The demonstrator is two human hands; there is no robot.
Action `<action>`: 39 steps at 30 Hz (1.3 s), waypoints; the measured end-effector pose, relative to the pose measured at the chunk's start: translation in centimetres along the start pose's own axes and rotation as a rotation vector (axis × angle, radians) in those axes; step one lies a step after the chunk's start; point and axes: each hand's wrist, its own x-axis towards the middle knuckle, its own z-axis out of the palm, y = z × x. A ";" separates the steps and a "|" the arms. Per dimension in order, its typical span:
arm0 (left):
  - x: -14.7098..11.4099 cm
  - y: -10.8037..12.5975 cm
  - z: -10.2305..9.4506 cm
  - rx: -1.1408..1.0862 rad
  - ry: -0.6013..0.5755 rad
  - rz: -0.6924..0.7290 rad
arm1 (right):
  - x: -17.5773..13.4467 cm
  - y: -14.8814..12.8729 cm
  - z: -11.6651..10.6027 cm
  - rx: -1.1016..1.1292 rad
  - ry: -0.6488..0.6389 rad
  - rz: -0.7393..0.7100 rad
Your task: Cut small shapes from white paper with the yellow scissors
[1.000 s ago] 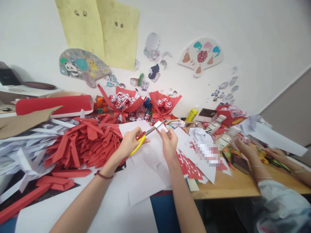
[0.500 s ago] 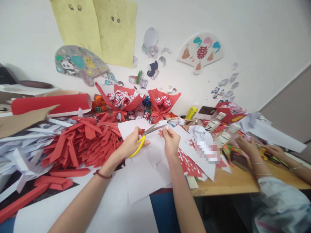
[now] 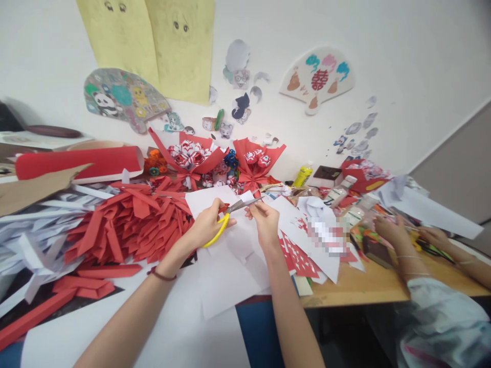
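My left hand (image 3: 210,224) is closed around scissors (image 3: 224,225) with yellow handles. Their metal blades point right, toward my right hand (image 3: 264,221). The fingers of that hand are pinched at the blade tips on a small piece of white paper (image 3: 246,196), mostly hidden by the blades and fingers. A bit of red shows beside my left fingers; its kind is unclear. Beneath both hands lie loose white paper sheets (image 3: 230,286). Left of my left hand is a heap of folded red paper strips (image 3: 130,225).
Folded white paper strips (image 3: 42,240) lie at far left, below a red paper roll (image 3: 80,163). Red-wrapped paper bouquets (image 3: 190,156) stand against the wall. Right are a yellow bottle (image 3: 304,174), red cut paper (image 3: 299,255) and another person's hands (image 3: 391,232) over the wooden table (image 3: 356,291).
My right hand has shifted slightly left, closer to the scissors, its fingers now at the blade tips. The blades look closer together. My left hand stays in nearly the same place.
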 end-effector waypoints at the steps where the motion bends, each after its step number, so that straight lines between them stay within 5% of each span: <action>1: 0.0 0.0 0.0 -0.004 0.002 0.002 | 0.0 0.0 0.0 0.000 0.000 -0.001; 19: 0.3 -0.9 -0.3 0.135 0.082 0.012 | 0.0 0.1 -0.2 -0.034 0.041 0.009; 24: 0.2 -1.1 -0.1 -0.064 0.081 -0.010 | 0.0 -0.1 -0.4 -0.041 0.149 0.003; 31: 0.6 -1.1 0.9 -0.294 0.232 0.035 | -0.6 -0.4 0.1 0.062 -0.086 0.092; 39: 0.6 -0.3 1.5 -0.673 0.213 0.040 | -1.6 -1.1 1.5 0.152 -0.285 0.286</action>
